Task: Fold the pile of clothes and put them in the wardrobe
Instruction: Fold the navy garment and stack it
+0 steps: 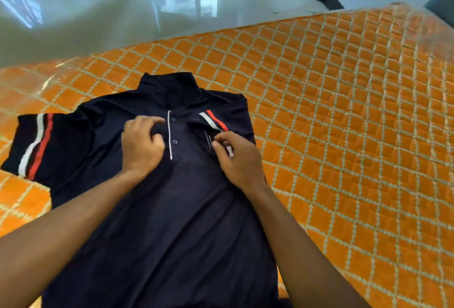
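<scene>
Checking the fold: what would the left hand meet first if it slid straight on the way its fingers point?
Likely the white-edged placket of the polo shirt, just beyond the left hand; then the collar.

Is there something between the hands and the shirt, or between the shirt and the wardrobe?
Nothing visible lies between them. The left hand and the right hand both hold the shirt already, with their fingers curled on its chest. The wardrobe is not in view, so that path cannot be judged.

An orange quilted bed [344, 111] with a pale diamond grid carries one dark navy polo shirt [172, 221], lying face-up, collar away.
</scene>
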